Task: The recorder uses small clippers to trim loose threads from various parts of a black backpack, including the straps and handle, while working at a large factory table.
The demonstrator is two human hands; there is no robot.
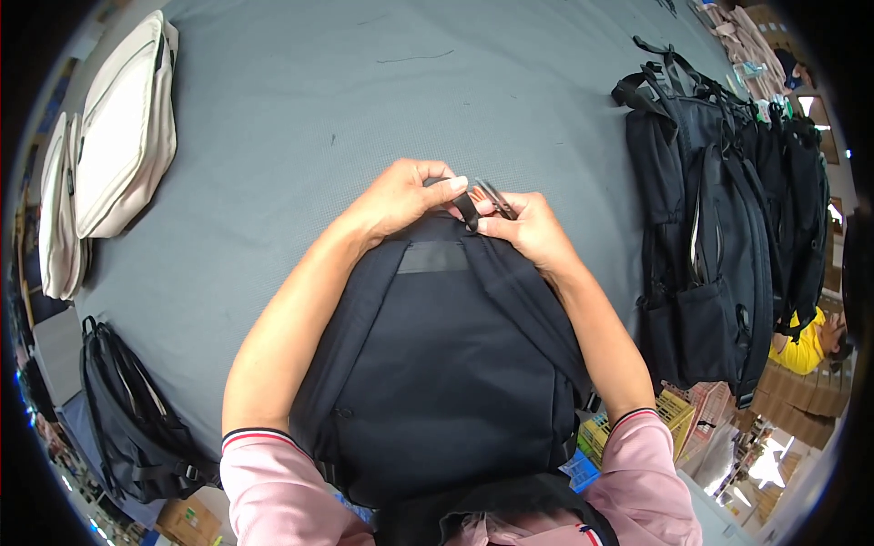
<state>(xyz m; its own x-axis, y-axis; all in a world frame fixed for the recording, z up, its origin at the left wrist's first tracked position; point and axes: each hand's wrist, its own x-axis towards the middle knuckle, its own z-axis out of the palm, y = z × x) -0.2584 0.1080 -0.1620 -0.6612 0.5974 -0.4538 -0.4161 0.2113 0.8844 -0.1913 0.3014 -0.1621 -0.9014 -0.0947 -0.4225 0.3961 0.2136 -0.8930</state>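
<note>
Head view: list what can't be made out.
All in the head view:
Slim metal tool: too small to identify; right hand covers part.
Black webbing loop: top hidden by the left hand.
Black backpack: face opposite the shoulder straps hidden by the pack itself.
Rear black bags, right: overlapped by a nearer backpack.

The left hand (401, 198) pinches a short black strap (469, 211) at the top of a black backpack (446, 364), its shoulder straps facing up, against the grey worktop (273, 118). Just beside it, the right hand (535, 229) grips a slim dark tool (494, 197). Pale bags (127, 127) sit upper left, black bags (710, 264) right.
</note>
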